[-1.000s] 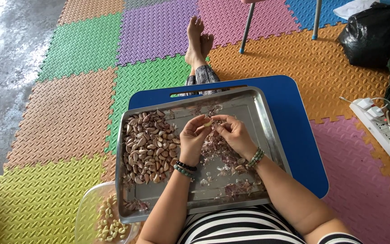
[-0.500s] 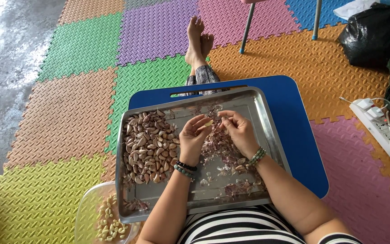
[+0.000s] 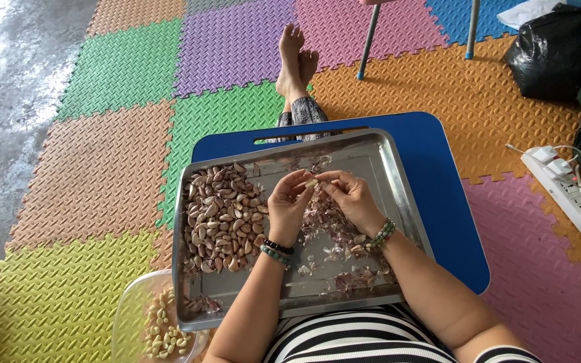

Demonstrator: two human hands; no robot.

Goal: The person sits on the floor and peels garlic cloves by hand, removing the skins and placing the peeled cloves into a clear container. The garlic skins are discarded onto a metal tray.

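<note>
Both of your hands meet over the middle of the metal tray (image 3: 398, 202): your left hand (image 3: 289, 205) and right hand (image 3: 347, 198) are pinched together on one garlic clove (image 3: 311, 183), fingertips closed narrowly around it, the clove just above the tray floor.

By my reading you are well short of halfway. At nine o'clock from your hands lies a thick heap of unpeeled cloves (image 3: 220, 218), still in brownish and purplish skins, filling the left third of the tray. From under your hands down toward five o'clock, loose papery skins (image 3: 341, 259) are scattered over the tray floor, showing a fair number are done. At seven o'clock, off the tray's corner, a clear bowl (image 3: 136, 302) holds pale peeled cloves (image 3: 163, 333), only a shallow layer as far as it shows.

How much skin is left on the clove in your fingers is hard to tell; it is small and mostly covered by them. The bowl is cut off by the bottom edge and partly hidden under the tray, so its full count is unknown. The blue worktop (image 3: 445, 195) under the tray shows only at its edges.
</note>
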